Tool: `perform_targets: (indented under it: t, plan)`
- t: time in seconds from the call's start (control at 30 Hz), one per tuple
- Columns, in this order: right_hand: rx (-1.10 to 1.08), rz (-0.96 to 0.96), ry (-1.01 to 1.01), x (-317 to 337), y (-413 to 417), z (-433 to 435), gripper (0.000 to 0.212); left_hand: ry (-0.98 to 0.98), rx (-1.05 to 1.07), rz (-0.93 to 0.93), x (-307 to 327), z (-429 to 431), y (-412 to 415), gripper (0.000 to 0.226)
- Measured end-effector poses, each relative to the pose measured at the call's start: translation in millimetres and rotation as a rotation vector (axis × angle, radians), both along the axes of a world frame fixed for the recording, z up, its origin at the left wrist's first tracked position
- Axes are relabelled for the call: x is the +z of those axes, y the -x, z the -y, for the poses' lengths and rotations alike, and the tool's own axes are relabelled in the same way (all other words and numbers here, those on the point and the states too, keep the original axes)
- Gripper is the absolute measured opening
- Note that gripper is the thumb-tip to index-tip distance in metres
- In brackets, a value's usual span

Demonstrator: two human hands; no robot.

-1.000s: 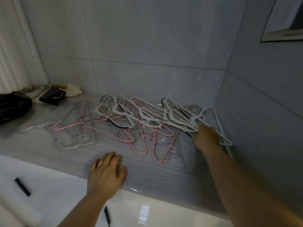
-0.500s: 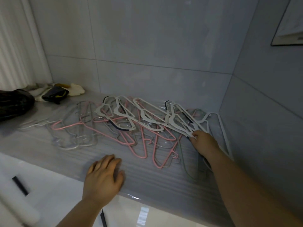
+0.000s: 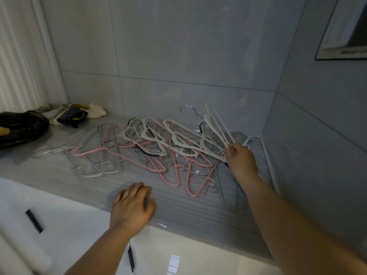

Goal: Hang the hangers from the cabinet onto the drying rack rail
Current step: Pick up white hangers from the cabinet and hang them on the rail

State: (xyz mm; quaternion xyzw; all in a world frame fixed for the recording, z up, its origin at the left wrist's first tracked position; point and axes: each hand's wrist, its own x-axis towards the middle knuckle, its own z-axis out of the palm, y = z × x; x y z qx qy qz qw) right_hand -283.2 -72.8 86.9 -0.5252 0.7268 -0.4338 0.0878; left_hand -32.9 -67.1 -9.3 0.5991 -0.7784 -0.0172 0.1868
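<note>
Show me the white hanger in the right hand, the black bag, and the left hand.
white hanger [image 3: 209, 119]: head view, on its broad raised end.
black bag [image 3: 21, 126]: head view, middle of its crinkled top.
left hand [image 3: 132, 205]: head view, back of the hand.

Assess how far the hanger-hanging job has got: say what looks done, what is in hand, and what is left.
Done: nothing visible; no drying rack rail is in view. In hand: the right hand pinches a white hanger, tilted up off the pile of hangers; the left hand rests flat on the cabinet top. Left: that pink, white and clear pile, all to be carried and hung.
</note>
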Motion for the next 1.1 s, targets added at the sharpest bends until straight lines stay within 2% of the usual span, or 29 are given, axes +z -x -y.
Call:
perform_targets:
  t: [0.07, 0.13, 0.2, 0.27, 0.37, 0.47, 0.53, 0.63, 0.77, 0.93, 1.1]
  plan:
    - [0.025, 0.012, 0.003, 1, -11, -12, 0.025, -0.032, 0.026, 0.017, 5, -1, 1, 0.080]
    - [0.072, 0.032, 0.005, -1, -22, -24, 0.023, -0.162, 0.012, -0.041, 17, 1, 2, 0.071]
    - [0.115, 0.038, -0.005, -2, -34, -37, 0.022, -0.188, -0.013, -0.244, 38, -2, 9, 0.051]
    - [0.148, 0.064, 0.000, -4, -46, -47, 0.023, -0.181, -0.045, -0.528, 68, -9, 23, 0.032]
    - [0.205, 0.115, 0.001, -5, -71, -62, 0.022, -0.238, -0.086, -0.809, 109, -20, 44, 0.027]
    - [0.307, 0.093, 0.032, -8, -99, -78, 0.013, -0.241, -0.045, -0.930, 130, -31, 44, 0.024]
    - [0.375, 0.057, 0.017, -7, -117, -89, 0.020, -0.196, 0.031, -0.970, 130, -35, 33, 0.022]
    - [0.520, -0.041, -0.030, 2, -138, -103, 0.029, -0.172, 0.175, -1.032, 127, -44, 6, 0.036]
    - [0.656, -0.003, 0.057, 25, -147, -122, 0.029, -0.087, 0.324, -0.980, 136, -84, -26, 0.031]
    - [0.825, -0.031, 0.244, 53, -146, -135, 0.028, -0.075, 0.390, -0.682, 141, -159, -59, 0.033]
    - [1.183, 0.089, 0.239, 76, -187, -159, 0.051, -0.169, 0.460, -0.574, 139, -250, -83, 0.029]
